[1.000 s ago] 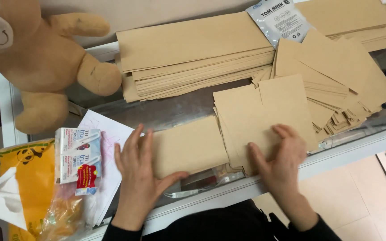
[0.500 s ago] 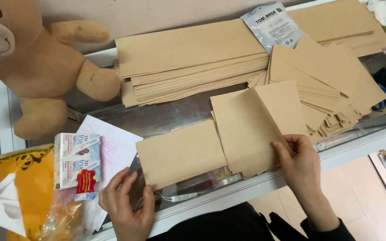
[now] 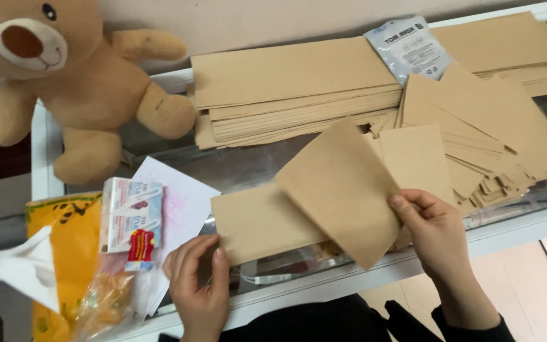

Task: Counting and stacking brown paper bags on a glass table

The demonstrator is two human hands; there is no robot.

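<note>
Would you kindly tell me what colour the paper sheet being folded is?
Plain kraft brown, seen in the head view: the paper sheet between both hands.

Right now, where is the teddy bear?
The teddy bear sits at the upper left of the head view, left of the tall stack of brown paper sheets, above the yellow bag.

Matt brown kraft paper sheet (image 3: 343, 190); behind it, a plush cloth teddy bear (image 3: 77, 82) and a glossy plastic packet (image 3: 411, 48); glass-smooth, reflective tabletop (image 3: 242, 166).
</note>
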